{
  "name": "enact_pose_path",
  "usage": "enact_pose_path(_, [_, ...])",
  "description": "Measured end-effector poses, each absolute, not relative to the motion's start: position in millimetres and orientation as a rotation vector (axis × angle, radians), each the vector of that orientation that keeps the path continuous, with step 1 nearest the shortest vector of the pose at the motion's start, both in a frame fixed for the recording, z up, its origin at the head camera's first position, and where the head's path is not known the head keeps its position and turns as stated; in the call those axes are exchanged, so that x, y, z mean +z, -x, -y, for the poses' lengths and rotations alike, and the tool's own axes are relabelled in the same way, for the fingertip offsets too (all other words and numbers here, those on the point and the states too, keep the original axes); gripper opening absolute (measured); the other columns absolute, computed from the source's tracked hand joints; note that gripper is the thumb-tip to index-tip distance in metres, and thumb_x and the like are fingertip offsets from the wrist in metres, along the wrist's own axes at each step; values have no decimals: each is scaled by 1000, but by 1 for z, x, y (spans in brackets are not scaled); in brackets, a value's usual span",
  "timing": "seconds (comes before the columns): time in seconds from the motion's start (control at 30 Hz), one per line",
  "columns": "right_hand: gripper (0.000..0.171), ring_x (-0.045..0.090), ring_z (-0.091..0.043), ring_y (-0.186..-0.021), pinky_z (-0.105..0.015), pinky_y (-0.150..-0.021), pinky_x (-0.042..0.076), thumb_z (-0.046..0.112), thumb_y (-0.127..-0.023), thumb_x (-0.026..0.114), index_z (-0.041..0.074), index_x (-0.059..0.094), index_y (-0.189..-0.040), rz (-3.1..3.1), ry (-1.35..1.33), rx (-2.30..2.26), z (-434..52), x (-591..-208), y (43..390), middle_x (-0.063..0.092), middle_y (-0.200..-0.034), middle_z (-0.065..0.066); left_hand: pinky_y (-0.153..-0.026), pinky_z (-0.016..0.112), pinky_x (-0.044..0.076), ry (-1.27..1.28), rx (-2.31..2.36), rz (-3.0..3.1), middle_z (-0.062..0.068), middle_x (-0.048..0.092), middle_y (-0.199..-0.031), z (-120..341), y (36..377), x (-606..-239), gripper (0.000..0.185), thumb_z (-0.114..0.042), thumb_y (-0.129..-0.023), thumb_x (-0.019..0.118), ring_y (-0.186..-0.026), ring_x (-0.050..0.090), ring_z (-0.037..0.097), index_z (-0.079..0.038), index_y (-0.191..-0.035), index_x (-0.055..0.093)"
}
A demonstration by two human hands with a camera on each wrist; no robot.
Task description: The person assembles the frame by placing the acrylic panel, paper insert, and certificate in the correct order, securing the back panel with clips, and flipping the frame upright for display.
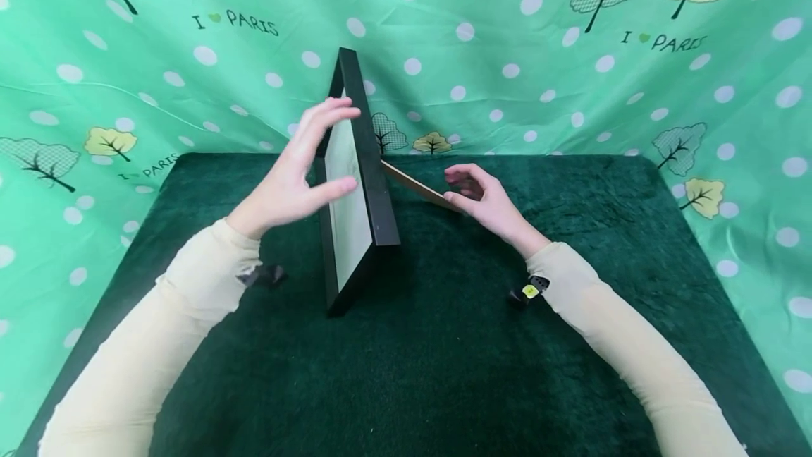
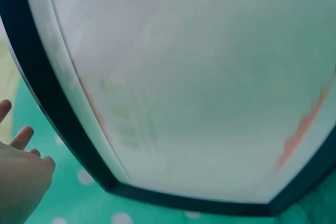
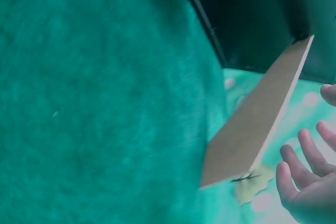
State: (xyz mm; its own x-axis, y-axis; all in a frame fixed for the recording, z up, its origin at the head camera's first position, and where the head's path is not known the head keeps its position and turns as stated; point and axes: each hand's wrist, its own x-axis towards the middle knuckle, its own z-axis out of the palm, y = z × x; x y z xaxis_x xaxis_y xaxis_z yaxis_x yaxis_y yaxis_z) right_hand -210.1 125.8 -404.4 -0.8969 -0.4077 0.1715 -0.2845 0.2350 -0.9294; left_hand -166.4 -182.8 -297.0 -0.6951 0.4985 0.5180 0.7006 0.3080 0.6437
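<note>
A black picture frame point(image 1: 374, 189) stands upright on the table, seen nearly edge-on, its pale picture point(image 2: 199, 129) facing left. From its dark back point(image 3: 257, 19), a brown easel leg point(image 3: 257, 119) slants out to the right and props it. My left hand point(image 1: 298, 168) is spread beside the picture side, thumb and fingers apart, gripping nothing. In the left wrist view that hand shows beyond the frame's black border point(image 2: 68, 124). By the far end of the leg, my right hand point(image 1: 488, 199) has loosely bent fingers, and the right wrist view shows it apart from the leg.
Dark green plush cloth point(image 1: 431, 372) covers the table. Behind and at both sides hangs a light green curtain point(image 1: 507, 34) with white dots, printed trees and lettering. Dark wrist straps, the right one with a yellow tag point(image 1: 530, 291), sit over cream sleeves.
</note>
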Motion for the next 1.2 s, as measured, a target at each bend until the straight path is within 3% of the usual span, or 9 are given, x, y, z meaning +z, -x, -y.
enact_pose_path(0.23, [43,49,-24,-122,-44,-102,37,10,-92,66,4,51,-131,-2437,828,-1670,-120,-384,187,54,-130,-11,-113,31,13,860,-1464,2456,16,22,-152,189,191,-282,60,-8,-93,56,-140,19,16,3,-147,30])
enact_pose_path(0.53, [49,49,-17,-120,-48,-99,38,13,-89,71,10,52,-134,-2475,1081,-1608,-108,-365,149,53,-131,-3,-111,21,12,587,-1542,2585,-1,14,-156,204,262,-303,67,-35,-97,54,-143,14,12,-21,-154,22])
enact_pose_path(0.83, [60,42,-18,-125,-39,-103,35,9,-85,73,9,46,-138,-2465,1331,-1615,-95,-343,119,46,-138,-1,-115,35,11,499,-1687,2587,6,14,-158,196,268,-279,68,-30,-98,50,-144,14,24,-13,-154,16])
enact_pose_path(1.2, [64,31,-20,-136,-42,-108,29,13,-84,74,9,44,-140,-2470,1424,-1660,-68,-330,103,35,-148,-5,-113,41,19,431,-1715,2662,8,18,-157,205,307,-299,68,-39,-97,51,-143,20,24,-29,-155,17])
